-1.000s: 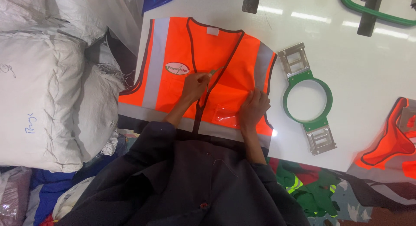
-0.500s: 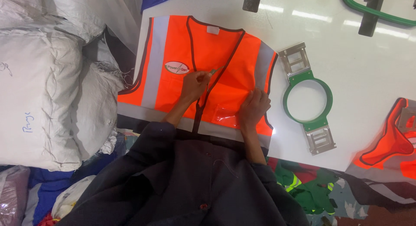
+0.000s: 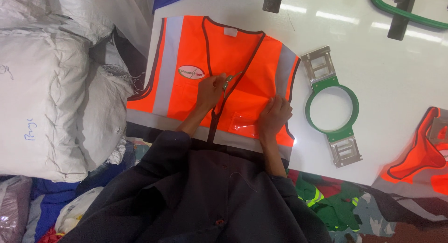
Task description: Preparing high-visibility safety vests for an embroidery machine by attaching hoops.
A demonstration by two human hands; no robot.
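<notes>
An orange safety vest (image 3: 186,52) with grey reflective bands lies flat and face up on a white table (image 3: 396,75). It has an oval white patch (image 3: 191,72) on its left chest and a dark front edge down the middle. My left hand (image 3: 210,90) rests on the vest near that edge, pinching a small greenish tool (image 3: 227,79) with its fingers closed. My right hand (image 3: 274,116) lies flat on the vest's lower right panel, next to a clear pocket (image 3: 242,121), pressing the cloth down.
A green round hoop frame with metal brackets (image 3: 332,107) lies right of the vest. A second orange vest (image 3: 420,154) sits at the table's right edge. Large white sacks (image 3: 42,93) stand to the left. Coloured cloth (image 3: 336,201) lies below the table edge.
My left hand has shifted slightly along the vest's front edge with the small tool. My right hand stays pressed on the vest.
</notes>
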